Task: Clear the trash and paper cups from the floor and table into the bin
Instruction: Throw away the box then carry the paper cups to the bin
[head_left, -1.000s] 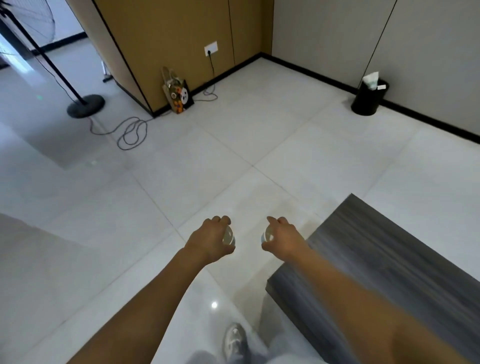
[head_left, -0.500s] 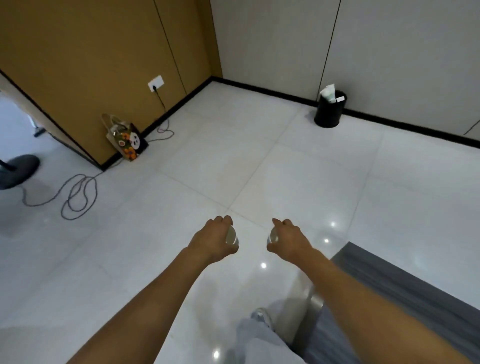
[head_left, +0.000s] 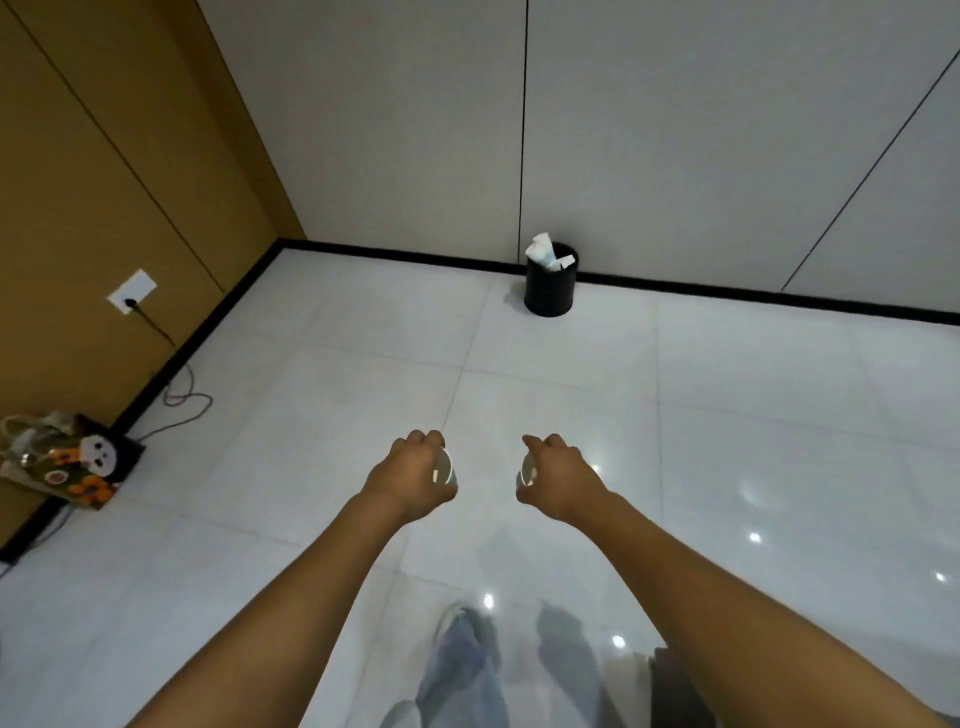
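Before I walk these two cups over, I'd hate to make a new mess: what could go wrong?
The black bin already has trash sticking above its rim, so cups dropped on top may tumble out. The left hand and right hand each grip a paper cup from the side; any leftover liquid could spill on the glossy floor.

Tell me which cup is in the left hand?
The paper cup on the picture's left side: the left hand grips it. The other cup is gripped by the right hand. Both are far from the black bin.

Bin (head_left: 550, 283) ahead, probably touching wall (head_left: 675, 130).
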